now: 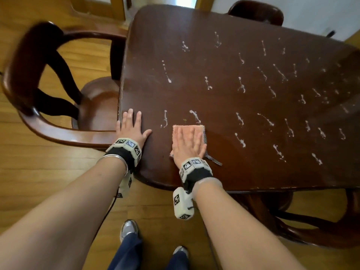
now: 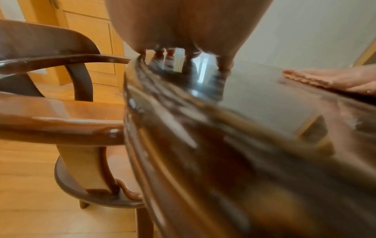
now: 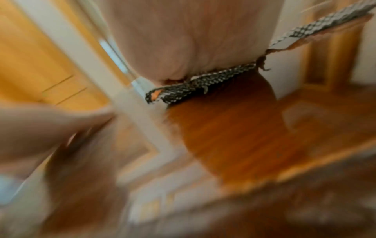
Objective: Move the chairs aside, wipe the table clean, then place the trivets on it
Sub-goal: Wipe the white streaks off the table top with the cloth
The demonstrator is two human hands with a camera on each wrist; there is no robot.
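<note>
A dark wooden table (image 1: pixel 224 61) carries several white streaks (image 1: pixel 241 86) across most of its top. My right hand (image 1: pixel 188 142) lies flat, fingers straight, pressing a pink cloth (image 1: pixel 196 128) with a grey mesh underside (image 3: pixel 201 85) onto the table near its front left corner. My left hand (image 1: pixel 131 125) rests flat with spread fingers at the table's left edge. In the left wrist view the pink cloth (image 2: pixel 301 78) shows under the right hand (image 2: pixel 346 80). No trivets are in view.
A dark wooden armchair (image 1: pixel 37 78) stands tight against the table's left side, its armrest (image 2: pixel 67 127) by my left wrist. Another chair back (image 1: pixel 257 12) shows at the far edge, a third chair (image 1: pixel 319 227) at the near right. My feet stand on the wooden floor (image 1: pixel 29 172).
</note>
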